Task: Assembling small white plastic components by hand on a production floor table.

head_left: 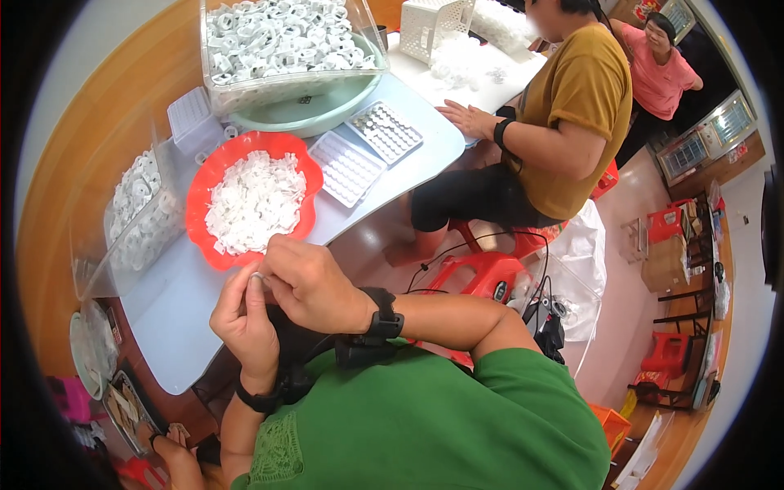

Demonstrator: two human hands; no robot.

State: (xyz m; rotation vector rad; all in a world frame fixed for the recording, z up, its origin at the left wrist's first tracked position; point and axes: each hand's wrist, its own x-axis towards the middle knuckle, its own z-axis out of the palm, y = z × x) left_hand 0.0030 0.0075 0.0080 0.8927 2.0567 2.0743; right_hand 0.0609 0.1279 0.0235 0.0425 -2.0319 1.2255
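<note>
My left hand and my right hand meet just in front of the red scalloped bowl. Between the left thumb and fingers is pinched a small whitish part, mostly hidden by the fingertips; its kind is too small to make out. The right fingers are closed at the same spot, their tips out of sight behind the hand. Many small flat white pieces fill the bowl. Beside it lie a white compartment tray and a second tray of small round silvery parts.
A clear box of white ring-shaped parts rests over a pale green basin. Another clear box of white parts stands at the left of the light blue table. A co-worker sits at right, near a red stool.
</note>
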